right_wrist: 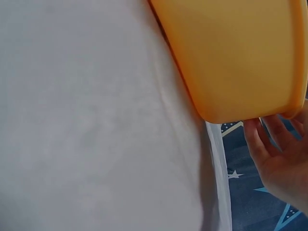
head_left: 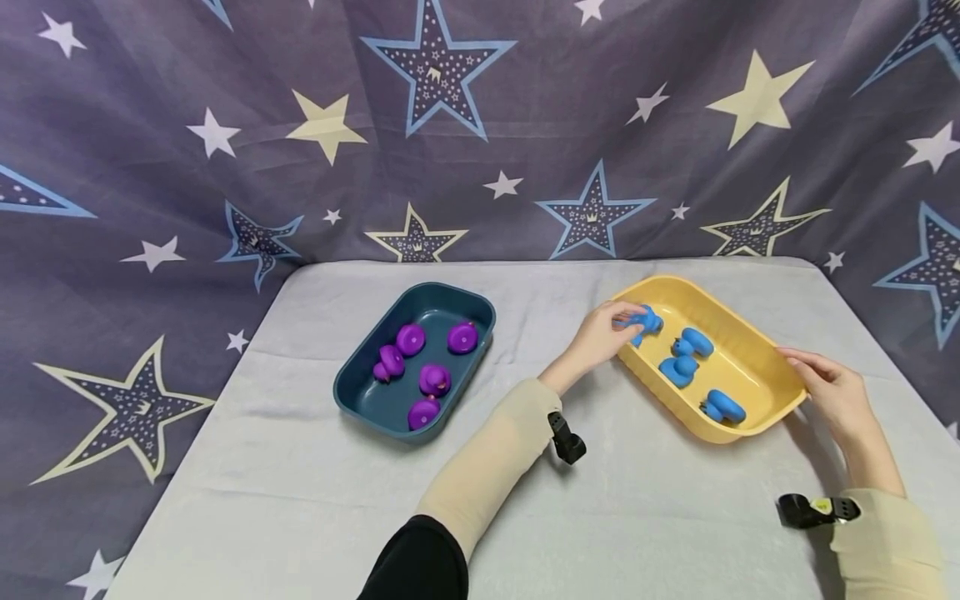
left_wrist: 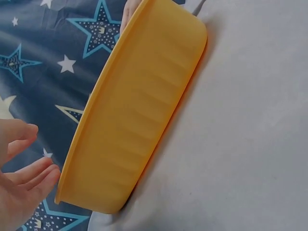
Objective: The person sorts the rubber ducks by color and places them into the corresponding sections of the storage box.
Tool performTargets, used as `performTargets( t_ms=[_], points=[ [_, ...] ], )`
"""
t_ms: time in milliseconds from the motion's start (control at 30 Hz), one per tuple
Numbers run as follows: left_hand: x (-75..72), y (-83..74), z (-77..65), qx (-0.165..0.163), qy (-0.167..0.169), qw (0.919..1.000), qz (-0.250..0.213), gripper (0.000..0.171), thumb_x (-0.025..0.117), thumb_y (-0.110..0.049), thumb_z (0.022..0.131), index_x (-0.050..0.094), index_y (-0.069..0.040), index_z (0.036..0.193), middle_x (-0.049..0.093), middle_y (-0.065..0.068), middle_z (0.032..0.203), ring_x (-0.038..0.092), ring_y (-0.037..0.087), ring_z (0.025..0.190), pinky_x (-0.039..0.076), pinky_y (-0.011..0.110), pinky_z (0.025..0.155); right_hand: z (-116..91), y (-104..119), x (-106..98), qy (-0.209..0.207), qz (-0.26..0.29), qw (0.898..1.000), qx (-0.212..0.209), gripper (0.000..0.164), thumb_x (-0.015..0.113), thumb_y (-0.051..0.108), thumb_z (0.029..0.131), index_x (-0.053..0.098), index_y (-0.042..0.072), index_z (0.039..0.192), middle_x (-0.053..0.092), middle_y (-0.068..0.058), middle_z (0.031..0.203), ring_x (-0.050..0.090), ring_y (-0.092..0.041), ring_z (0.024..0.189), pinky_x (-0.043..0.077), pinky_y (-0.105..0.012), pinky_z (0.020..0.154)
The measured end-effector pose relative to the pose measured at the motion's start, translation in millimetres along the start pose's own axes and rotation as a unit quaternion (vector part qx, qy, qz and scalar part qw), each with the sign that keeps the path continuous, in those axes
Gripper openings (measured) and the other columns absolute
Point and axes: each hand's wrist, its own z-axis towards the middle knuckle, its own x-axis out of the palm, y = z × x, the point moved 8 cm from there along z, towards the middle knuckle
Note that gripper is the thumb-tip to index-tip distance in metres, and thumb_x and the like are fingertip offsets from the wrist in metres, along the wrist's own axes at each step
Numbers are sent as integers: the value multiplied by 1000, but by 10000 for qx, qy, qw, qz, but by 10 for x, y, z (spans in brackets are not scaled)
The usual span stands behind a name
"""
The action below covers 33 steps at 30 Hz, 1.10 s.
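Observation:
In the head view a yellow plastic tray (head_left: 750, 367) holds several blue rubber ducks (head_left: 678, 371), some on their sides. My left hand (head_left: 603, 333) is over the tray's left end, fingertips at a blue duck (head_left: 648, 319) there. Thumb and fingers stand apart in the left wrist view, with no duck visible between them. My right hand (head_left: 836, 396) holds the tray's right corner by the rim; its fingers (right_wrist: 257, 142) reach round the end wall in the right wrist view. The tray's wall hides part of that grip.
Left of the yellow tray, a dark teal tray (head_left: 352, 392) contains several purple rubber ducks (head_left: 435, 379). Both trays stand on a white cloth-covered table (head_left: 600, 517). Behind hangs a dark curtain (head_left: 525, 100) with stars.

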Motion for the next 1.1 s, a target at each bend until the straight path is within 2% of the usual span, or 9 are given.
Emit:
performTargets(
  t_ms=[267, 433, 667, 833, 967, 1100],
  points=[
    [-87, -20, -112, 59, -160, 9998, 95, 23, 59, -10, 84, 62, -6, 107, 57, 10, 102, 56, 21, 92, 44, 15, 78, 79, -102, -69, -81, -389, 9992, -77, 37, 51, 36, 88, 59, 14, 117, 51, 34, 92, 46, 13, 83, 39, -5, 61],
    [-148, -22, -203, 146, -212, 9996, -78, 23, 58, -10, 85, 62, -6, 107, 56, 8, 103, 56, 18, 91, 45, 15, 77, 127, -139, -91, -187, -577, 9981, -128, 37, 52, 33, 88, 59, 9, 116, 51, 34, 91, 46, 13, 83, 38, -3, 63],
    [-291, -36, -325, 345, -487, 9982, -109, 23, 57, -6, 84, 62, -2, 106, 58, 11, 100, 56, 20, 92, 45, 17, 79, 217, -228, -83, -281, -875, 9951, -375, 37, 52, 32, 88, 59, 8, 115, 52, 34, 91, 47, 12, 84, 37, -2, 65],
    [-383, -33, -426, 381, -580, 9975, -147, 23, 58, -8, 84, 62, -2, 106, 58, 11, 103, 55, 23, 96, 44, 15, 81, 283, -272, -113, -449, -1471, 9869, -485, 37, 50, 37, 89, 59, 15, 117, 51, 29, 95, 48, 9, 78, 39, -6, 59],
    [-497, -64, -527, 402, -681, 9968, -106, 24, 58, -9, 85, 61, -4, 108, 57, 9, 107, 54, 20, 98, 43, 15, 82, 330, -255, -120, -607, -1924, 9777, -589, 37, 47, 41, 89, 59, 21, 118, 54, 20, 102, 45, 13, 82, 37, -4, 63],
    [-625, -102, -630, 418, -803, 9959, 19, 25, 57, -8, 85, 60, -5, 110, 56, 9, 109, 53, 17, 98, 43, 18, 84, 342, -197, -104, -739, -2067, 9725, -780, 34, 49, 41, 88, 59, 26, 117, 59, 11, 105, 45, 16, 81, 36, -4, 65]
  ],
)
